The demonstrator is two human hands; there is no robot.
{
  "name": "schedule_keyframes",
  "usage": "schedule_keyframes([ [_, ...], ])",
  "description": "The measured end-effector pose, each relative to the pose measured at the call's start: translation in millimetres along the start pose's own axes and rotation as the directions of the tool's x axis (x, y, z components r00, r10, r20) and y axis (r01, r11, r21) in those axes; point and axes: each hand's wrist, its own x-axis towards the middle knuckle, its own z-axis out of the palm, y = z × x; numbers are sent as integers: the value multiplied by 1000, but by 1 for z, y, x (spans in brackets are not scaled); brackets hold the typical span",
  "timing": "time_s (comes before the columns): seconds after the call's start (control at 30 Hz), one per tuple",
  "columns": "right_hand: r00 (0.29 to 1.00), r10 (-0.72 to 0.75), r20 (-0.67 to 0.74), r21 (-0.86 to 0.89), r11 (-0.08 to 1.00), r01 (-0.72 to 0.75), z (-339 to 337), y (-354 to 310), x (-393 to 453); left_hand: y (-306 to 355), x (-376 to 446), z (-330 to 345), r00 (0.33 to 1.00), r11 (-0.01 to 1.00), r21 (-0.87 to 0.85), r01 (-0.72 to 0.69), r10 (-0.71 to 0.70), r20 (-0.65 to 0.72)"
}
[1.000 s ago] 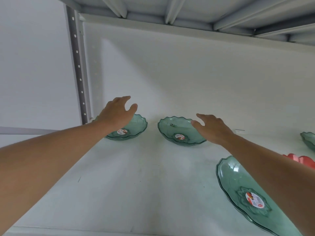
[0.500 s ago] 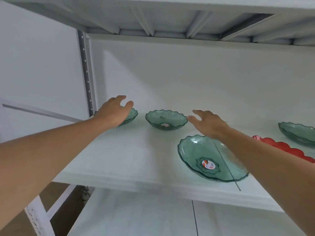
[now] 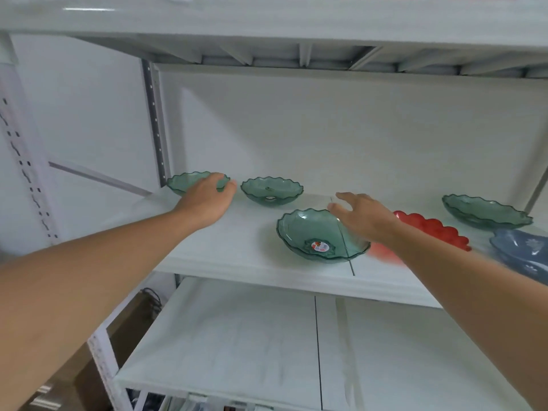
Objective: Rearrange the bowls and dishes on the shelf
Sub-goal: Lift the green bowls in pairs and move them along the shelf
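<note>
On the white middle shelf [image 3: 243,259] two small green scalloped bowls stand at the back left: one [image 3: 185,182] by the upright, one [image 3: 271,191] to its right. My left hand [image 3: 207,200] hovers over the first bowl's right rim, fingers apart, holding nothing. A larger green oval dish [image 3: 314,235] with a red sticker lies near the front edge. My right hand [image 3: 361,216] is spread above its back right rim, empty. A red scalloped dish [image 3: 436,229] lies partly hidden behind my right forearm.
Another green oval dish [image 3: 486,212] stands at the back right, and a blue-grey dish [image 3: 525,253] at the right edge. A perforated upright [image 3: 154,123] bounds the shelf on the left. A lower shelf [image 3: 237,345] is below; another shelf runs overhead.
The view has pulled back and dropped, so more of the shelf, the lower shelf and the right-hand dishes show. My right hand has shifted from the second small bowl to over the large oval dish.
</note>
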Motion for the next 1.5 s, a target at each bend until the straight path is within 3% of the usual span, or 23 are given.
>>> schedule_keyframes([
  [0.33,995,104,-3,-44,994,-104,-11,35,-46,33,2,68,982,999,-37,-22,29,185],
  [0.6,985,173,-22,-80,982,-174,-15,58,-55,59,8,96,968,993,-61,-103,114,221],
  [1.5,977,212,-27,-89,973,-213,-5,59,-63,47,7,120,959,996,-57,-74,86,270],
])
